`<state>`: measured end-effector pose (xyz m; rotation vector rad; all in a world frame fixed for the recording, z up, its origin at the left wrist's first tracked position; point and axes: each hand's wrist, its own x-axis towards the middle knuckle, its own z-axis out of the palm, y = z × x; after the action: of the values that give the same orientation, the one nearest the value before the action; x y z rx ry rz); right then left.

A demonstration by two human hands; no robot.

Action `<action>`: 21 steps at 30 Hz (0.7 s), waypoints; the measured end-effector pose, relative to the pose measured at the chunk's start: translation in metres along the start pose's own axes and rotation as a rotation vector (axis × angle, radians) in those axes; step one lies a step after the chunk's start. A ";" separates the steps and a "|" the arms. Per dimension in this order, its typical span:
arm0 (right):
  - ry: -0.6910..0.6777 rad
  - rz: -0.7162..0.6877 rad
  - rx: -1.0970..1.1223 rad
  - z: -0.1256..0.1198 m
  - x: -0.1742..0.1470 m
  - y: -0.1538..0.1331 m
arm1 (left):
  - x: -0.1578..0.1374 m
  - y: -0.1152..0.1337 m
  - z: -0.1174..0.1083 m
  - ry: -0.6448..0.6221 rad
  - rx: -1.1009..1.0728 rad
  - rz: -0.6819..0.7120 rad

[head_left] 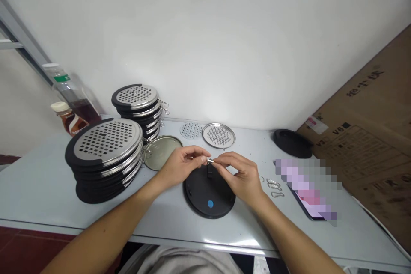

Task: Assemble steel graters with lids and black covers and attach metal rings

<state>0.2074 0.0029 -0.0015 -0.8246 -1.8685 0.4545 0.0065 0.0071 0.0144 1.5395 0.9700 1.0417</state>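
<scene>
My left hand and my right hand meet over the table, fingertips pinched on opposite ends of a small shiny metal piece. Its exact kind is too small to make out. Beneath them lies a round black disc with a blue dot and a raised black tab near its far edge; my fingers cover part of that edge. To the left, a round metal plate lies flat, partly behind my left wrist. Several bent wire loops rest just right of my right hand.
Two stacks of black-rimmed perforated metal discs, a near stack and a far stack, stand left. Perforated plates lie at the back. Bottles lean far left. A phone, a black disc and a cardboard box are right.
</scene>
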 end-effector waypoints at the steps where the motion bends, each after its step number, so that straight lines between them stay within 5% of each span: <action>1: 0.000 -0.008 0.011 0.003 -0.002 0.000 | -0.001 -0.001 0.003 -0.018 -0.014 -0.002; 6: -0.054 0.203 0.244 0.010 -0.004 0.000 | -0.003 -0.006 0.009 0.027 0.087 0.049; 12: -0.381 0.455 0.658 0.005 0.002 0.004 | -0.006 -0.006 0.011 -0.037 0.436 0.216; 17: -0.302 0.629 0.562 -0.001 0.007 0.013 | -0.004 -0.008 0.014 0.067 0.319 0.120; 21: -0.196 0.543 0.269 -0.003 0.007 0.021 | 0.003 -0.020 0.017 0.154 0.392 0.150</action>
<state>0.2153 0.0224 -0.0093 -1.1297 -1.6891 1.1335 0.0217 0.0085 -0.0066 1.8957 1.2352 1.1352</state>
